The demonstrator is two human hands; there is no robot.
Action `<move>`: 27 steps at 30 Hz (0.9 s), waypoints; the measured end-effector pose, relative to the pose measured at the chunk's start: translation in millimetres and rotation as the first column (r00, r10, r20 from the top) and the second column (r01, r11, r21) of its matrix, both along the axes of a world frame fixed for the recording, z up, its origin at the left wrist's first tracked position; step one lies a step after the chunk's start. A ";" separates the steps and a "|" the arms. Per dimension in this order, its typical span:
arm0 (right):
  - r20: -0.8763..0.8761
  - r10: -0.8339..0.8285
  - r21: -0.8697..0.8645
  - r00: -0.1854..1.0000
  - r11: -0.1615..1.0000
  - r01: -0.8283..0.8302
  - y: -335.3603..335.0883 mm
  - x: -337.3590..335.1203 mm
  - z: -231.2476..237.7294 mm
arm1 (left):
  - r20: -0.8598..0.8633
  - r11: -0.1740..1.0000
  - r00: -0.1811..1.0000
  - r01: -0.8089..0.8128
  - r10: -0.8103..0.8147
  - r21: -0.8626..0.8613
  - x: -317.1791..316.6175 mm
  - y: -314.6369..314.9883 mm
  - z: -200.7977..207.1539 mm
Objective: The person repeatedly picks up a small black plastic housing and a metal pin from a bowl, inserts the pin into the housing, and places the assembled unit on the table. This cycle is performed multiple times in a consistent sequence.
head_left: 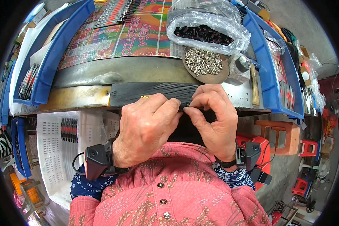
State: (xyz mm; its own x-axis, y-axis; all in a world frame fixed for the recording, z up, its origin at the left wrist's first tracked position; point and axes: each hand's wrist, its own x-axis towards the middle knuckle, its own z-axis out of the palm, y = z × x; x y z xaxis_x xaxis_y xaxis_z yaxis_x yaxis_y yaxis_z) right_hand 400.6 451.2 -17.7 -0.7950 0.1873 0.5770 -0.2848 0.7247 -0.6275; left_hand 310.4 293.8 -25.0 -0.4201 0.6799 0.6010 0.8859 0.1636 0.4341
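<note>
Over the near edge of the bench, my left hand (147, 122) and my right hand (214, 118) meet at their fingertips. Between them is a small black piece (184, 106), mostly covered by the fingers, so its exact kind cannot be made out. My left hand is closed around one side of it; the right thumb and index finger pinch the other. A black grooved board (147, 91) lies just beyond the hands. Farther off, a round dish (188, 67) holds a heap of small silvery metal pieces (203, 62).
Behind the dish sits a clear plastic bag (235, 44) of black parts. A metal block (238, 73) and a wooden handle (255, 86) stand to its right. Blue bins (60, 49) (269, 75) with slim tools flank the bench. A white basket (51, 158) is at lower left.
</note>
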 end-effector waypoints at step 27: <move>0.272 0.382 -0.869 0.883 0.492 0.055 0.2 9.0 -2.2 | 0.042 0.999 0.999 0.028 -0.029 0.015 2.8 -0.5 0.1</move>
State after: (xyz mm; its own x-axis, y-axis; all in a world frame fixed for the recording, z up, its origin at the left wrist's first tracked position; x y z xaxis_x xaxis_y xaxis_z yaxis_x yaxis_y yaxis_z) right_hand 409.6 451.4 -19.9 -0.9606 0.2394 -0.1410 0.0812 -0.2435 -0.9665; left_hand 313.2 293.3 -24.9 -0.4259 0.6836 0.5927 0.8709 0.1322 0.4733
